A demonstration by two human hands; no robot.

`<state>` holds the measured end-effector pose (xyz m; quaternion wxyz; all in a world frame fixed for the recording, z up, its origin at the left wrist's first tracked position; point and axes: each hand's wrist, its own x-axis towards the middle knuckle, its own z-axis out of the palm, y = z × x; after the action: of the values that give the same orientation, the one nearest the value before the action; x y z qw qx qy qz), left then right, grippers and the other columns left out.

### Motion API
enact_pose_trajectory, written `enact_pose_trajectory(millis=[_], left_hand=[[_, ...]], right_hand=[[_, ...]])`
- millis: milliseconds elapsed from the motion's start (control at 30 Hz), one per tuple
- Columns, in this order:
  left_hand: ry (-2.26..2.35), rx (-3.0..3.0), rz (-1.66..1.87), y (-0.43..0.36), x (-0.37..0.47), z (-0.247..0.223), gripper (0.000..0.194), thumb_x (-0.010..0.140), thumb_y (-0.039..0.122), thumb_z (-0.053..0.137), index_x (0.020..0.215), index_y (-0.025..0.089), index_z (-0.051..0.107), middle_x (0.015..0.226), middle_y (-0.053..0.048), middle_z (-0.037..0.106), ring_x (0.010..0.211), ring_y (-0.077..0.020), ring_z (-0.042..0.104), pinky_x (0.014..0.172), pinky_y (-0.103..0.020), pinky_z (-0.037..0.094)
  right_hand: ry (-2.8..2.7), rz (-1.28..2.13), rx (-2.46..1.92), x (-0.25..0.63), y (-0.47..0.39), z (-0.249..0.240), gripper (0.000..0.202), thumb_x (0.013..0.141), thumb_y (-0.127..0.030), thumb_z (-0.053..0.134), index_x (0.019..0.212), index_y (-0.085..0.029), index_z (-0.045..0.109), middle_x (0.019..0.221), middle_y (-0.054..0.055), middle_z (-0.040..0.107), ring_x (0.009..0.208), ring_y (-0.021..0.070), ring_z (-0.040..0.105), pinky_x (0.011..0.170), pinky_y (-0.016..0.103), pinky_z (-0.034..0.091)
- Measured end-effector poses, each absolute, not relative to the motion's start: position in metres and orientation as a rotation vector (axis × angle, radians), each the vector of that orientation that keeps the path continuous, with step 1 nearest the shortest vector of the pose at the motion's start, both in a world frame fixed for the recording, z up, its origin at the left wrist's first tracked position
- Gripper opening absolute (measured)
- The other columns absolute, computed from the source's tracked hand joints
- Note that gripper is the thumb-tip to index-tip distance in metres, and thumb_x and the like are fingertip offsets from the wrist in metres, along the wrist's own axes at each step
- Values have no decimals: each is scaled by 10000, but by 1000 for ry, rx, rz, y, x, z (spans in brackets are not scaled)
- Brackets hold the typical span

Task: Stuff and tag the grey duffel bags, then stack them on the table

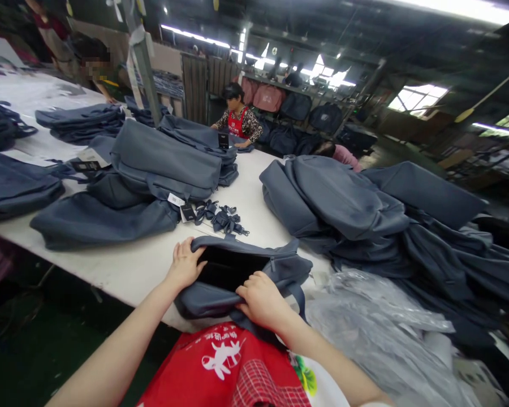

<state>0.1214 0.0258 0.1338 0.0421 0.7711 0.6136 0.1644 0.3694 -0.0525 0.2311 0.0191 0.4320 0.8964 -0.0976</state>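
A dark blue bag (207, 302) lies at the near edge of the white table with its mouth spread wide, showing a black inside. My left hand (185, 264) is closed on the far left rim, thumb inside the opening. On the near right rim, my right hand (261, 299) grips the edge with bent fingers. Just beyond the bag lies a small heap of dark blue straps with clips (224, 219). Beside them, a black hang tag (188, 212) hangs from a stacked blue bag (165, 158).
More blue bags (343, 198) are piled on the right. Clear plastic sleeves (373, 322) lie at the near right. A metal post (146, 73) rises from the white table (123, 277). Across it, a co-worker in a red apron (237, 121) handles a bag; other people work further off.
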Motion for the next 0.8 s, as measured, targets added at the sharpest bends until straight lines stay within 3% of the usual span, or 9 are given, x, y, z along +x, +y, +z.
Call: enact_pose_trajectory(millis=[233, 433, 600, 700, 800], left_hand=[[1756, 2433, 571, 81, 128, 154, 407, 837, 268, 560, 1244, 260, 566, 1412, -136, 328, 1270, -349, 399, 1042, -490, 383], [1597, 2406, 585, 86, 132, 135, 680, 714, 343, 711, 1334, 186, 479, 1557, -182, 17, 1402, -436, 170, 1107, -556, 287], [1511, 2329, 610, 65, 103, 91, 697, 676, 260, 729, 1334, 262, 501, 1568, -55, -231, 1433, -425, 66, 1133, -549, 253], [1448, 2257, 636, 60, 85, 77, 599, 711, 230, 686, 1291, 296, 549, 1567, 6, -242, 1432, -404, 119, 1133, -525, 281], [1398, 2218, 654, 63, 79, 72, 672, 692, 162, 671, 1318, 348, 512, 1567, 34, -238, 1432, -381, 151, 1133, -518, 290]], right_hand=[[2734, -366, 1353, 365, -72, 243, 209, 833, -384, 647, 770, -184, 649, 742, 49, 688, 740, 188, 589, 785, 336, 358], [2653, -397, 1522, 350, -56, 229, 203, 849, -363, 631, 911, -170, 649, 852, 66, 688, 856, 203, 590, 884, 350, 359], [2769, -684, 1458, 346, -19, 255, 295, 817, -374, 676, 1048, -190, 663, 974, 57, 697, 950, 195, 602, 906, 318, 402], [2926, -881, 1425, 343, 26, 296, 233, 862, -349, 627, 1045, -214, 676, 993, 40, 706, 953, 170, 615, 874, 279, 437], [3014, -871, 1536, 335, 94, 322, 191, 885, -325, 588, 998, -212, 692, 973, 39, 713, 934, 160, 627, 866, 272, 445]])
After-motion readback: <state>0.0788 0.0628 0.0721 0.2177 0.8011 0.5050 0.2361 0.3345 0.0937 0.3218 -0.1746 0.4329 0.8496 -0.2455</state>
